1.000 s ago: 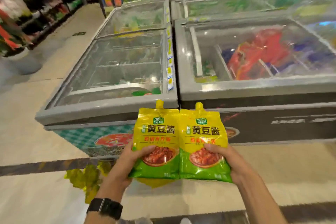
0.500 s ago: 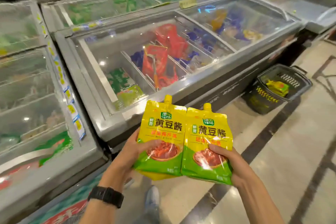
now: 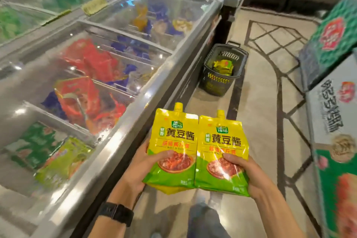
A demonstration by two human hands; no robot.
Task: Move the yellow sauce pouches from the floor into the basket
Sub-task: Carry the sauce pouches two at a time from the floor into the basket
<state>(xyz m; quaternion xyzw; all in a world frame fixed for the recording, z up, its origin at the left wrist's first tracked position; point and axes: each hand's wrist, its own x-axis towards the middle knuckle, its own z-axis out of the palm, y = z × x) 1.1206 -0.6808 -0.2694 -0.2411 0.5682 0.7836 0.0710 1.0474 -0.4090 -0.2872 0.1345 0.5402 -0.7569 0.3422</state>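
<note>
Yellow sauce pouches (image 3: 185, 141): two are being held side by side, edges touching, spouts up and labels facing the camera. They are sitting near centre, off the floor (image 3: 260, 106), between the chest freezer (image 3: 116, 152) on the left and the stacked cartons (image 3: 332, 121) on the right.

The left hand (image 3: 143, 166) is gripping the left pouch (image 3: 174, 137) at its lower part, thumb across the front and fingers behind. The right hand (image 3: 249, 174) is gripping the right pouch (image 3: 222, 147) the same way. A plain yellow edge (image 3: 170, 189) is showing under the left pouch. It may be another pouch, but that cannot be told. A black watch (image 3: 117, 213) is sitting on the left wrist.

The basket (image 3: 212, 81) is standing on the floor further off, just beside the freezer's right side and well apart from the hands. Yellow-green packs (image 3: 223, 66) are lying in it, likely the same product.

Step, as judged: the carry phase, with the pouches picked up and not yet delivered. The person appears to be facing down the aisle toward the basket.

The next move is calling for closing the gap along the aisle, lowering both hands over the basket's open top and letting go so the pouches are landing on the packs inside. The pouches are looking soft and full, so the low grip is likely needing to stay firm, or the tops could be flopping forward.
</note>
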